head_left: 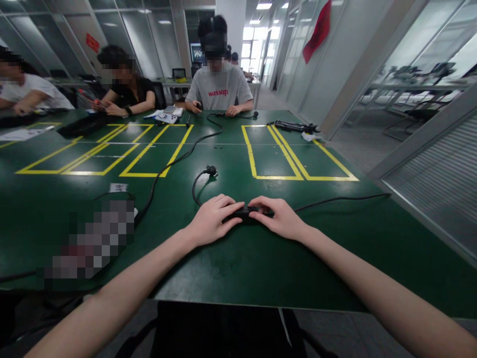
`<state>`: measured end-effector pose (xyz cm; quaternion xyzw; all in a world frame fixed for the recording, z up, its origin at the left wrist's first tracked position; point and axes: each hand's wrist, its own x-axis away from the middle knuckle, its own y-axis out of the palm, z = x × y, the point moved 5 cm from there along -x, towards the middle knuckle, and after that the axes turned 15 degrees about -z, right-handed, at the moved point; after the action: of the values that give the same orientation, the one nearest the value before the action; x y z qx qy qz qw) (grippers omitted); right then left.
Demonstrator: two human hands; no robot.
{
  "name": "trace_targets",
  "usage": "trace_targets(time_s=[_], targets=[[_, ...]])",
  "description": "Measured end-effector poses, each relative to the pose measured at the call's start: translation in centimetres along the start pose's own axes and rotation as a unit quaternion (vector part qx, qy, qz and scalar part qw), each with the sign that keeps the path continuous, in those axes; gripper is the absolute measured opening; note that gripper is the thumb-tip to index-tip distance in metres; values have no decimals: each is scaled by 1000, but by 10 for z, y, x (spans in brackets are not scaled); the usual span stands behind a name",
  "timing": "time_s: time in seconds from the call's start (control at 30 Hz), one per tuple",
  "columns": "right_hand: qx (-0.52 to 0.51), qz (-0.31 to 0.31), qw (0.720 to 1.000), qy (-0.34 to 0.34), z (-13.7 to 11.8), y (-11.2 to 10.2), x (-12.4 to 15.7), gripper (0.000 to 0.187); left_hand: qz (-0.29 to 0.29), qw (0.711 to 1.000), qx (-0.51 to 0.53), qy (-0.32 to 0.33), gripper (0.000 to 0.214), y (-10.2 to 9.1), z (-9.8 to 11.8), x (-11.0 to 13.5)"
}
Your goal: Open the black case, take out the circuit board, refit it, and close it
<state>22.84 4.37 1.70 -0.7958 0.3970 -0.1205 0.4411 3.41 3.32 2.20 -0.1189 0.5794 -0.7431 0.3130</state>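
My left hand (216,219) grips the left end of a slim black piece (245,212) in a black cable, thumb below and fingers above. On the right end my right hand (279,215) holds it the same way, thumb and fingers pinched around it. Between the hands only the middle of the piece shows, so I cannot tell its exact kind. From behind my left hand a cord (194,191) curves up to a black plug (211,171) lying on the table. Another stretch of cable (335,201) runs right from my right hand.
The green table (261,268) bears yellow tape outlines (278,177). A long black cable (179,159) crosses it. At left lies a pixelated object (100,238) beside a number tag (118,187). A folded black tripod (294,127) lies far right. A person (219,87) sits opposite; others sit left.
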Motion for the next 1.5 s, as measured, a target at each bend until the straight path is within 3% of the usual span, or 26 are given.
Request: trace_targets(time_s=[0.2, 0.33, 0.43, 0.63, 0.73, 0.87, 1.07, 1.27, 1.4, 1.5], targets=[[-79, 53, 995, 12, -6, -2, 2, 21, 0, 1000, -8, 7, 72, 2, 2, 1], [-141, 61, 987, 48, -3, -1, 2, 28, 13, 997, -66, 35, 53, 3, 6, 1], [-170, 23, 983, 62, 1, 2, 0, 32, 6, 992, -107, 63, 43, 5, 8, 0], [-27, -9, 999, 34, -8, -1, 2, 24, -40, 992, -115, 46, 46, 7, 10, -3], [33, -41, 999, -4, -16, -1, 5, 36, -60, 992, -102, 29, 45, 7, 9, -5], [39, -67, 997, -22, -13, 2, 6, 22, -52, 994, -98, 12, 44, 5, 6, -5], [-77, -84, 993, 15, -3, 4, 5, 27, -17, 995, -93, 24, 35, 0, 3, -1], [-309, -176, 932, 76, 2, 13, 6, 42, -30, 993, -100, 57, 34, 5, 8, 0], [-362, -133, 919, 85, 8, 12, 1, 48, 17, 995, -86, 50, 39, -1, 8, -1], [-387, -49, 914, 112, 23, -4, 0, 51, 81, 992, -90, 44, 46, -9, 8, 1]])
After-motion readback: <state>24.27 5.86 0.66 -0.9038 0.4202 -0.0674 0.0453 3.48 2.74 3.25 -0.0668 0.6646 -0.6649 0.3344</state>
